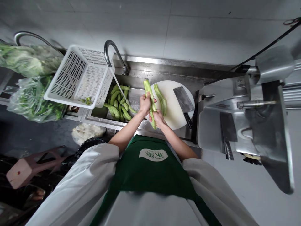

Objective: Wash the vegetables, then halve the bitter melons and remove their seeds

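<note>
A long pale-green ridged gourd (150, 102) is held over the near left edge of a round white cutting board (169, 117). My left hand (145, 103) is closed around its upper-middle part. Lower down, my right hand (158, 118) grips the same gourd near its bottom end. Just right of my hands, another long green gourd piece (161, 98) lies on the board. A cleaver (183, 99) with a black handle rests on the board's right side. In the sink basin to the left, several whole ridged gourds (119, 103) lie heaped under running water.
The curved faucet (115, 51) runs at left. A white perforated basket (70, 100) with small green scraps stands beside it, near bagged leafy greens (39, 100). To the right sits a metal slicing machine (211, 125) with another cleaver (228, 127) on it. A pink stool (28, 171) stands lower left.
</note>
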Demonstrator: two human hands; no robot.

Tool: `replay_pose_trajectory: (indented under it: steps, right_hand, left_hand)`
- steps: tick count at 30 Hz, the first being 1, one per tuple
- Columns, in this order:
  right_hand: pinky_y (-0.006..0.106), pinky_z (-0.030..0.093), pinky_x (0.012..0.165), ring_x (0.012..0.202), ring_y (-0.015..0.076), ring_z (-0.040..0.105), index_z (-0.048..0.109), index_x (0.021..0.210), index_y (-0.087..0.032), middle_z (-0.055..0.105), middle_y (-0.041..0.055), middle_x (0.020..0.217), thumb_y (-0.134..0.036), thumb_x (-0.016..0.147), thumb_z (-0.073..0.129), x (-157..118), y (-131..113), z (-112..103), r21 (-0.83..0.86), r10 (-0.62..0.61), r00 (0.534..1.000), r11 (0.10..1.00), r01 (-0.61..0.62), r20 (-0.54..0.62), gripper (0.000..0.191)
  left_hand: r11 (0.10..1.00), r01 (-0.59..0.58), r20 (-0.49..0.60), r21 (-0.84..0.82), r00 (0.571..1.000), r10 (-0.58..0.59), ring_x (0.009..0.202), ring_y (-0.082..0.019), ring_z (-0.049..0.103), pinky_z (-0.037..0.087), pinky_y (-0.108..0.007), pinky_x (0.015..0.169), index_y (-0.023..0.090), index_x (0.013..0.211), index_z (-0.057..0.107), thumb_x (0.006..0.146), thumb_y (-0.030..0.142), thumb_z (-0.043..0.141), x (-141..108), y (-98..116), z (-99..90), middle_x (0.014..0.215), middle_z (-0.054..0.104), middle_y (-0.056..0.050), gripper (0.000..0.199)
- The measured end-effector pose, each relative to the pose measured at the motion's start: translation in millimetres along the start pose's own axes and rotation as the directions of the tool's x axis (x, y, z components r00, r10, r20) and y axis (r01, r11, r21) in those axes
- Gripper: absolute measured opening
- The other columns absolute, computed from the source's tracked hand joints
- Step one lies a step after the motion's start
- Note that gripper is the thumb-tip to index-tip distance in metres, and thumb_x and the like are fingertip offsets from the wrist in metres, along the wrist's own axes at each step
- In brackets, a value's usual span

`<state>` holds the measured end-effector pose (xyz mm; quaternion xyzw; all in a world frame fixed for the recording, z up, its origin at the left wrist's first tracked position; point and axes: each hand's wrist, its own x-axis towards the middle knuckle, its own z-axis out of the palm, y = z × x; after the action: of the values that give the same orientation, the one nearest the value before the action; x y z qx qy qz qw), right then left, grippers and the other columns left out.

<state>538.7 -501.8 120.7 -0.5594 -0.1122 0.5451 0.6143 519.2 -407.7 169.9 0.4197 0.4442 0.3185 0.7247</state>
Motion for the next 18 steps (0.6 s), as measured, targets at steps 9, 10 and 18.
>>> replay_pose_trajectory:
  steps: [9,10,18]
  right_hand:
    - [0.027,0.052,0.049,0.056,0.0167,0.063,0.061,0.078,-0.018,0.068,0.0045,0.067,-0.045,0.075,0.069,-11,-16,-21,-0.035,0.256,0.904,0.965,-0.26,0.343,0.028]
    - [0.026,0.049,0.045,0.053,0.0163,0.061,0.061,0.077,-0.017,0.067,0.0045,0.065,-0.047,0.076,0.068,-10,-13,-22,-0.045,0.279,0.898,0.959,-0.281,0.341,0.031]
    - [0.024,0.033,0.03,0.035,0.0123,0.047,0.056,0.062,-0.019,0.056,0.0007,0.047,-0.03,0.069,0.056,-5,11,-7,-0.025,0.109,0.989,0.994,-0.106,0.105,0.014]
  left_hand:
    - [0.999,-0.051,0.018,-0.004,0.999,0.051,0.054,-0.014,0.067,0.055,-0.025,0.061,0.018,0.076,0.054,0.088,0.062,0.065,8,22,-2.2,0.049,0.058,0.002,0.047]
    - [0.999,-0.049,0.016,-0.004,0.999,0.049,0.054,-0.014,0.066,0.055,-0.025,0.061,0.018,0.076,0.054,0.088,0.063,0.065,8,24,-2.8,0.049,0.058,0.003,0.047]
    - [0.999,0.01,-0.03,-0.04,0.999,-0.011,0.052,-0.013,0.064,0.058,-0.026,0.066,0.018,0.076,0.054,0.088,0.063,0.065,10,24,-1.8,0.051,0.057,0.003,0.048]
